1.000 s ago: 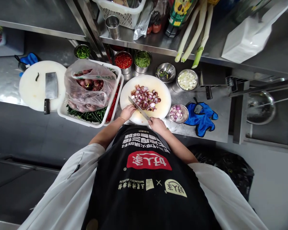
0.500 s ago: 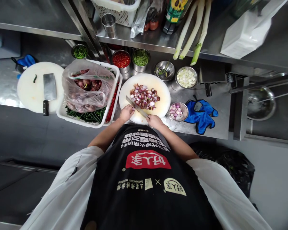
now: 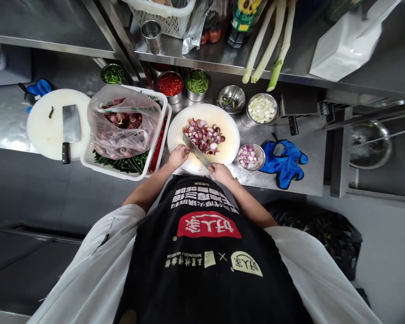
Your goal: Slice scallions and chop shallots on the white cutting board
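Steel counter (image 3: 314, 155) steadies your board (image 3: 230, 123). Left hand (image 3: 177, 156) fingertips pinch a shallot (image 3: 186, 151); right hand (image 3: 222, 173) fingers wrap the knife (image 3: 198, 153) for control.

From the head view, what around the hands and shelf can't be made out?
All in the head view:
Handle of the silver-bladed knife: mostly covered by the right hand.
Small purple piece: largely hidden by the left hand.
Long green chillies: partly under the clear plastic bag.
Green-labelled bottle: cut by the top edge.

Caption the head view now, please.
Right hand grips a knife over a board of cut onions; left hand holds a small purple piece.
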Demonstrator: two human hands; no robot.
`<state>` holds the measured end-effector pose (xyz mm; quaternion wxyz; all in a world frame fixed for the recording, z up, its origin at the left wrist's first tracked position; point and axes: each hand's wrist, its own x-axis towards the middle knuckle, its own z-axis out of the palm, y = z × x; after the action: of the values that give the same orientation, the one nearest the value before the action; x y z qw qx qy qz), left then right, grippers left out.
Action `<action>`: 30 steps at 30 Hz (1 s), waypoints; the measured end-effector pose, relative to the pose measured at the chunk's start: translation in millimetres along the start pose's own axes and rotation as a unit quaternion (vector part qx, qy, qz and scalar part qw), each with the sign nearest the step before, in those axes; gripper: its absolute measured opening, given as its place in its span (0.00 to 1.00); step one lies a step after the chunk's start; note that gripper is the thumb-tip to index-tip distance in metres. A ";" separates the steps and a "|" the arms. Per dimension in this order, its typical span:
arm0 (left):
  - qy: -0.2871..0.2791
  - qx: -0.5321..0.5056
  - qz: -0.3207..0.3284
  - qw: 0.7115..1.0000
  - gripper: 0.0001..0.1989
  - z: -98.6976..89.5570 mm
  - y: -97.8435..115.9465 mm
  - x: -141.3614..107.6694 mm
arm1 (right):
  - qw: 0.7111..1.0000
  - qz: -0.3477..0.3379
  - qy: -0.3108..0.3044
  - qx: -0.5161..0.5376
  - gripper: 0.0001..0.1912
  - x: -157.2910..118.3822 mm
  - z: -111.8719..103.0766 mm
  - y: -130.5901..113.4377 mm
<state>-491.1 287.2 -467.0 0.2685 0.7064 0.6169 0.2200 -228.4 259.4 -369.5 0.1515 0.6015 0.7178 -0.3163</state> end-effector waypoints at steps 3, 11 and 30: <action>0.003 0.007 0.014 1.000 0.06 5.9 -5.9 -4.9 | 1.000 -0.002 0.007 -0.016 0.19 -7.4 -4.1 -5.7; 0.006 0.024 0.025 0.999 0.06 8.7 -11.0 -4.7 | 1.000 -0.013 -0.004 0.005 0.19 -12.1 -6.6 -17.5; 0.046 -0.027 0.026 0.998 0.07 14.9 -11.1 -10.0 | 1.000 0.002 -0.010 -0.020 0.19 -0.3 2.3 0.6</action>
<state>-491.2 276.8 -485.3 0.2531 0.7035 0.6039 0.2762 -228.2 257.8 -371.2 0.1709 0.5964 0.7215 -0.3074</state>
